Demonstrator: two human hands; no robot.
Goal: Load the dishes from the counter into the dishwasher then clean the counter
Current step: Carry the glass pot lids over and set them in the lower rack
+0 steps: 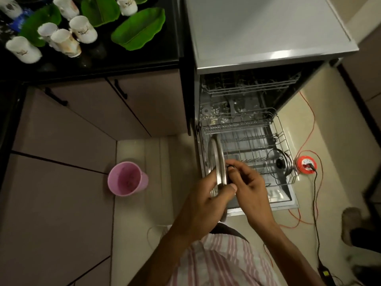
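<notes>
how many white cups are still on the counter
7 white cups: far left corner, top, top centre, middle, two touching, front left. More may lie off-frame.

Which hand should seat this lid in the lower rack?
Probably the left hand: it grips the upright lid by its rim, above the rack's left side. The right hand only pinches the lid's knob.

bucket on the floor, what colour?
Pink. The bucket stands on the floor left of the open dishwasher, clearest in the head view.
</notes>
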